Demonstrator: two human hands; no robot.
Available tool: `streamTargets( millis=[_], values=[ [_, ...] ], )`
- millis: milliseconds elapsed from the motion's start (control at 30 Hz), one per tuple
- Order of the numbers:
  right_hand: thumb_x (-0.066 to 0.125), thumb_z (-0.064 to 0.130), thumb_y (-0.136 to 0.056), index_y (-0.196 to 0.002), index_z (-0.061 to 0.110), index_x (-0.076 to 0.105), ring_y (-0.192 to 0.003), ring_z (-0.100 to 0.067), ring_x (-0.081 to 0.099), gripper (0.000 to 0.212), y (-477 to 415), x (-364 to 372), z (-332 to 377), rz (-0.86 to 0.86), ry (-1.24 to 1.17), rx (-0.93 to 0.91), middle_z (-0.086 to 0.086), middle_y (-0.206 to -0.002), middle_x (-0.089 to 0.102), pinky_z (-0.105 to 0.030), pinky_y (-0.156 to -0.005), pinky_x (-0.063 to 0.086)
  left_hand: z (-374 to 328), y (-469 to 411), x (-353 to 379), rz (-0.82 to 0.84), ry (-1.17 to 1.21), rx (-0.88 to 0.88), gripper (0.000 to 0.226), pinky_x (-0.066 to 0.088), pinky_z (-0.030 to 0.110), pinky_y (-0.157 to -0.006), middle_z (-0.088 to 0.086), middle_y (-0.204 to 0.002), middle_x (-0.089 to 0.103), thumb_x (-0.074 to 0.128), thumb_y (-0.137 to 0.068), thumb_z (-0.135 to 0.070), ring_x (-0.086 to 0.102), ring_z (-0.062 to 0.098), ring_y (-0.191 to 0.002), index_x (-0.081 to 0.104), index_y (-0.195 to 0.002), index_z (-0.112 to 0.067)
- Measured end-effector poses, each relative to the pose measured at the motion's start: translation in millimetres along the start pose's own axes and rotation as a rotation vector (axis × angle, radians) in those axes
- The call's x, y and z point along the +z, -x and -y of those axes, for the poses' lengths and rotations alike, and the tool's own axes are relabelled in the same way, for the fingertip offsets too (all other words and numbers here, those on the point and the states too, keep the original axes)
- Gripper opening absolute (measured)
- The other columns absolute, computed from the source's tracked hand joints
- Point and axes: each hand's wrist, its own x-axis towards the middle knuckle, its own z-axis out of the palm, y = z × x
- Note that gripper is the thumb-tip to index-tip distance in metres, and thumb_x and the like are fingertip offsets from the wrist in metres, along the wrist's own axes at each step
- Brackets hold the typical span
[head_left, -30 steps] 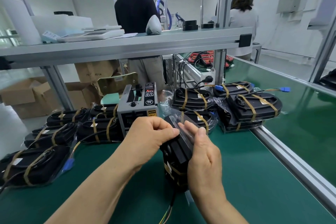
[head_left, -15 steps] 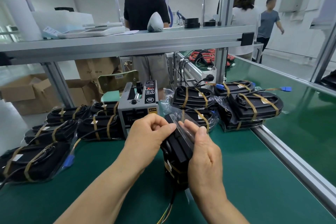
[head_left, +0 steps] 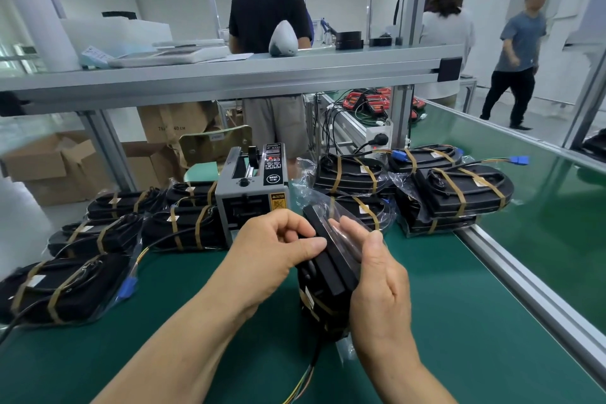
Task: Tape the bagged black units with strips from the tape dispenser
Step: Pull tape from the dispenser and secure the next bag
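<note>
At lower centre of the frame, a bagged black unit is held on end over the green surface, pinched near its top by the left grip, its clear bag clasped by the right grip. Just behind, the tape dispenser is seen.

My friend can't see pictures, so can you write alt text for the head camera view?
A left hand and a right hand hold a bagged black unit upright at a green table, just in front of a grey tape dispenser. Piles of taped units lie on both sides.
</note>
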Motion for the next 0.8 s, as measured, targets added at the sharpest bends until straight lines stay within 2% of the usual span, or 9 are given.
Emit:
streamTargets(
  millis=[233, 400, 467, 500, 533, 600, 633, 733, 800],
  values=[
    [0.035, 0.064, -0.086, -0.110, 0.036, 0.070, -0.111, -0.005, 0.067, 0.051, 3, -2, -1, 0.030, 0.012, 0.004, 0.015, -0.113, 0.074, -0.034, -0.100, 0.050, 7, 1, 5, -0.027, 0.075, -0.028, 0.019, 0.040, 0.023, -0.067, -0.010, -0.061, 0.046, 0.079, -0.079, -0.012, 0.043, 0.006, -0.061, 0.070, -0.072, -0.027],
    [0.061, 0.061, -0.073, -0.117, 0.030, 0.072, -0.116, -0.011, 0.065, 0.055, -10, -21, 18, 0.296, 0.002, 0.186, 0.006, -0.120, 0.072, -0.044, -0.103, 0.049, 7, 6, 1, -0.065, 0.079, -0.047, 0.023, 0.044, 0.023, -0.070, -0.010, -0.072, 0.054, 0.085, -0.071, -0.024, 0.049, 0.006, -0.066, 0.067, -0.083, -0.027],
    [0.072, 0.067, -0.056, -0.128, 0.031, 0.064, -0.121, -0.006, 0.060, 0.081, -24, -30, 35, 0.394, 0.162, 0.301, 0.012, -0.129, 0.066, -0.039, -0.105, 0.046, 9, 11, 2, -0.084, 0.015, -0.101, 0.047, 0.046, 0.021, -0.073, -0.008, -0.093, 0.059, 0.084, -0.059, -0.044, 0.057, 0.005, -0.079, 0.061, -0.098, -0.031],
    [0.074, 0.068, -0.050, -0.128, 0.035, 0.063, -0.119, 0.001, 0.058, 0.085, -30, -33, 44, 0.453, 0.246, 0.330, 0.018, -0.127, 0.065, -0.027, -0.100, 0.047, 10, 13, 4, -0.078, -0.018, -0.129, 0.060, 0.048, 0.023, -0.076, -0.008, -0.101, 0.060, 0.081, -0.053, -0.054, 0.060, 0.005, -0.088, 0.058, -0.105, -0.034],
    [0.076, 0.065, -0.050, -0.117, 0.042, 0.068, -0.110, 0.010, 0.060, 0.071, -35, -35, 51, 0.521, 0.285, 0.333, 0.024, -0.117, 0.067, -0.013, -0.089, 0.048, 9, 15, 6, -0.053, -0.042, -0.150, 0.069, 0.050, 0.025, -0.079, -0.010, -0.105, 0.061, 0.076, -0.049, -0.062, 0.061, 0.004, -0.094, 0.057, -0.110, -0.037],
    [0.077, 0.048, -0.062, -0.081, 0.054, 0.073, -0.084, 0.020, 0.063, 0.021, -40, -31, 60, 0.644, 0.285, 0.318, 0.032, -0.085, 0.071, -0.001, -0.065, 0.046, 8, 20, 6, 0.013, -0.086, -0.128, 0.068, 0.054, 0.029, -0.083, -0.017, -0.102, 0.069, 0.065, -0.046, -0.074, 0.064, -0.003, -0.092, 0.063, -0.108, -0.044],
    [0.076, 0.038, -0.066, -0.076, 0.055, 0.072, -0.079, 0.020, 0.063, 0.020, -40, -27, 61, 0.666, 0.275, 0.296, 0.032, -0.080, 0.071, -0.001, -0.063, 0.046, 7, 21, 5, 0.028, -0.123, -0.081, 0.057, 0.055, 0.030, -0.083, -0.022, -0.097, 0.070, 0.061, -0.048, -0.076, 0.064, -0.007, -0.088, 0.065, -0.100, -0.052],
    [0.077, 0.030, -0.064, -0.108, 0.034, 0.073, -0.101, 0.006, 0.067, 0.044, -39, -20, 46, 0.540, 0.257, 0.241, 0.016, -0.107, 0.074, -0.018, -0.087, 0.054, 6, 19, -1, -0.014, -0.276, 0.081, 0.023, 0.051, 0.021, -0.082, -0.027, -0.096, 0.066, 0.065, -0.067, -0.068, 0.060, -0.013, -0.090, 0.061, -0.090, -0.066],
    [0.081, 0.025, -0.070, -0.125, 0.030, 0.062, -0.111, 0.003, 0.063, 0.059, -35, -13, 34, 0.400, 0.280, 0.188, 0.013, -0.121, 0.069, -0.022, -0.096, 0.051, 13, 17, -2, -0.084, -0.321, 0.155, 0.034, 0.048, 0.018, -0.084, -0.025, -0.102, 0.059, 0.072, -0.077, -0.052, 0.056, -0.013, -0.097, 0.061, -0.109, -0.054]
  ],
)
